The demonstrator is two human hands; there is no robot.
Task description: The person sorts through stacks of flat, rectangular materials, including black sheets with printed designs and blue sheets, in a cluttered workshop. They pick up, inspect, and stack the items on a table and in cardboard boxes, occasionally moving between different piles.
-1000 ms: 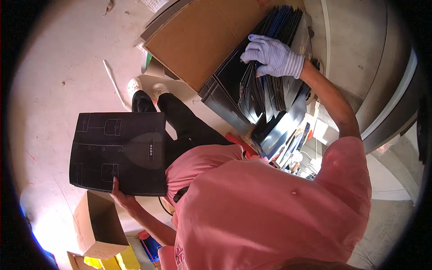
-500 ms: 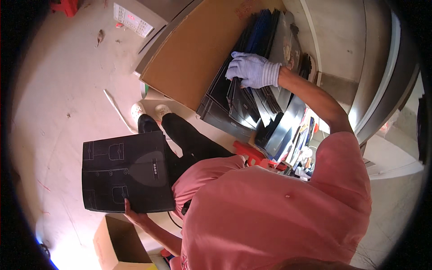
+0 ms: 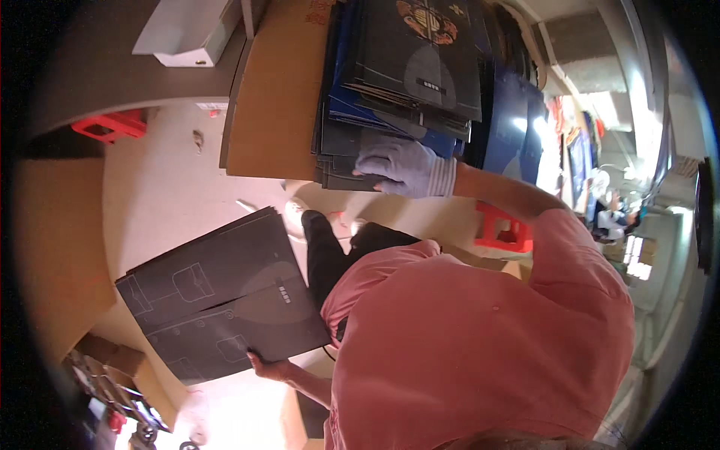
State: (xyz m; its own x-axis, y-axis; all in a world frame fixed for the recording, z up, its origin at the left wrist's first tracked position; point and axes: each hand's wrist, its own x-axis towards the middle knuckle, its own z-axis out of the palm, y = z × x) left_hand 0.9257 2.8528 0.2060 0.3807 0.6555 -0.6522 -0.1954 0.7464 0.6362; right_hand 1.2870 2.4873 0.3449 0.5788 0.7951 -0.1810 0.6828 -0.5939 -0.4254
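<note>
A stack of flat black printed cardboard sheets (image 3: pixel 247 300), with outlined pockets and buttons, hangs tilted at my left side. My bare left hand (image 3: pixel 270 367) grips its near edge, thumb on top and the other fingers hidden underneath. My right hand (image 3: pixel 397 166), in a pale striped glove with fingertips showing, is curled over the near edge of other flat black cardboard sheets (image 3: pixel 341 169). Above that hand lies a pile of black printed sheets (image 3: pixel 420 64) with a round orange emblem, mixed with blue sheets (image 3: pixel 334 105).
Brown cardboard (image 3: pixel 274 97) stands left of the pile. Blue panels (image 3: pixel 517 127) are to its right. Red plastic stools stand at the right (image 3: pixel 504 229) and far left (image 3: pixel 111 126). A white box (image 3: pixel 187 34) sits on a dark surface. Open cartons (image 3: pixel 120 367) hold several items at lower left.
My view has swung, and the pile now shows more of its printed faces. My right hand has moved to the sheets' near edge. The stack in my left hand is more tilted.
</note>
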